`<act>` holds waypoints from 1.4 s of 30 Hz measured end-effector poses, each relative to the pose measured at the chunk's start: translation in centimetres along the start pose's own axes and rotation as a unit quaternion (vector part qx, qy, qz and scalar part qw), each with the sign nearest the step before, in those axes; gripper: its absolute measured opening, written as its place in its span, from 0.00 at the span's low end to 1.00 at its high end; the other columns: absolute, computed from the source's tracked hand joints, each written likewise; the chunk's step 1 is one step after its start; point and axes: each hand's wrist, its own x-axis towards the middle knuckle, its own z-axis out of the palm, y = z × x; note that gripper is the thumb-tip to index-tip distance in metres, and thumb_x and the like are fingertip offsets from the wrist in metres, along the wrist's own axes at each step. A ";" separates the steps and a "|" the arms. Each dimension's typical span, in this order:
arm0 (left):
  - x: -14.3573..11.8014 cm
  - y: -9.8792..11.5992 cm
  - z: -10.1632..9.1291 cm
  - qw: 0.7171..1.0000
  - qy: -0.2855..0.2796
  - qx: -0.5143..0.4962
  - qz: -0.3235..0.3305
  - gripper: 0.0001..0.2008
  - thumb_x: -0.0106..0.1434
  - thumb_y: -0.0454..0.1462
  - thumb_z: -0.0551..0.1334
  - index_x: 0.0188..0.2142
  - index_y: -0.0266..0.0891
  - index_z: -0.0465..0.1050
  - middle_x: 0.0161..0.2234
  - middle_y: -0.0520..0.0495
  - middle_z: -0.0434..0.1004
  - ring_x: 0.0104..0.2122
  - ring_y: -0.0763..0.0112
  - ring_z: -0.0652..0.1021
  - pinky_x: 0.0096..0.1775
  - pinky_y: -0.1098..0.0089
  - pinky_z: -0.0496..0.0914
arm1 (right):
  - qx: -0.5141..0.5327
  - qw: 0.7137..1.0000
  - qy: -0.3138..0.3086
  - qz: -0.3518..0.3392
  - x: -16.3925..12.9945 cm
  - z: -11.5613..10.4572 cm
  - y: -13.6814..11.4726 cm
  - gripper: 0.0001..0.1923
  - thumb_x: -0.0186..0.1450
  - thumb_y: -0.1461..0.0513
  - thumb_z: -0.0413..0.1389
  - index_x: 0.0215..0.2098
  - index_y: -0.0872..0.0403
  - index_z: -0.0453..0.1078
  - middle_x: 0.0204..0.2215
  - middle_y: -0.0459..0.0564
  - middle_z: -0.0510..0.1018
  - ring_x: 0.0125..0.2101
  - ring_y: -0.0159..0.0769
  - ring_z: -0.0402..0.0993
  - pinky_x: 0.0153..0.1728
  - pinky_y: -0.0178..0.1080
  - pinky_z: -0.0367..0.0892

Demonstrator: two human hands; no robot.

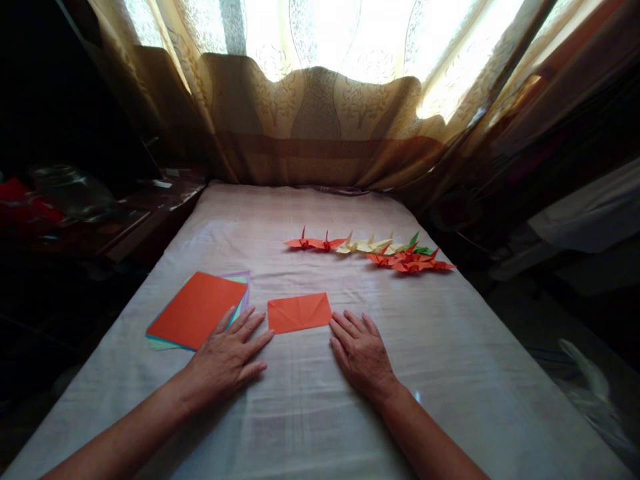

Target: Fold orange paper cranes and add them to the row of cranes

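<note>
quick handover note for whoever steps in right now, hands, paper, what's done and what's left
Left hand: flat on the cloth, empty, fingertips by the paper stack.
Right hand: flat on the cloth, empty, fingertips at the lower right corner of the folded sheet.
Folded sheet: orange, creased, lying between the hands.
Done: a row of folded cranes, orange, cream and green, further back on the right.
Left: the folded sheet is only partly folded; the stack's sheets lie flat.
</note>
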 end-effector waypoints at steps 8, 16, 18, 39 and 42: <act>5.4 0.0 0.4 0.985 0.102 -0.052 -0.127 0.17 0.66 0.44 0.60 0.51 0.42 0.74 0.54 0.40 0.76 0.56 0.51 0.72 0.59 0.45 0.61 | 0.017 1.000 0.018 -0.003 0.0 0.2 0.0 0.17 0.69 0.62 0.51 0.55 0.53 0.72 0.55 0.52 0.76 0.56 0.47 0.69 0.58 0.52 0.60; 6.4 0.6 2.3 0.971 0.141 -0.105 -0.164 0.16 0.63 0.46 0.62 0.47 0.40 0.74 0.50 0.41 0.78 0.52 0.55 0.75 0.56 0.52 0.66 | 0.010 0.999 0.033 0.002 0.0 0.6 0.0 0.18 0.69 0.61 0.50 0.56 0.54 0.71 0.57 0.53 0.74 0.57 0.46 0.67 0.59 0.51 0.60; 6.2 0.6 2.6 0.968 0.151 -0.108 -0.171 0.21 0.62 0.47 0.63 0.51 0.40 0.71 0.52 0.40 0.77 0.53 0.54 0.74 0.56 0.52 0.66 | 0.005 0.999 0.038 0.004 0.0 0.7 0.0 0.19 0.68 0.61 0.50 0.57 0.55 0.70 0.57 0.54 0.74 0.57 0.47 0.67 0.59 0.51 0.61; 5.6 2.9 0.9 0.905 0.386 -0.172 -0.048 0.03 0.69 0.35 0.58 0.40 0.43 0.71 0.34 0.50 0.82 0.34 0.69 0.81 0.43 0.66 0.75 | 0.061 0.985 0.162 0.023 6.6 1.7 -1.9 0.29 0.66 0.64 0.52 0.65 0.56 0.58 0.61 0.63 0.66 0.61 0.48 0.61 0.56 0.51 0.62; 5.3 3.4 0.5 0.929 0.348 -0.126 0.008 0.05 0.69 0.34 0.58 0.40 0.44 0.73 0.35 0.50 0.83 0.36 0.68 0.82 0.43 0.65 0.75 | 0.067 0.981 0.180 -0.009 6.5 0.1 -2.6 0.20 0.66 0.65 0.53 0.56 0.49 0.70 0.58 0.58 0.69 0.57 0.45 0.66 0.55 0.48 0.65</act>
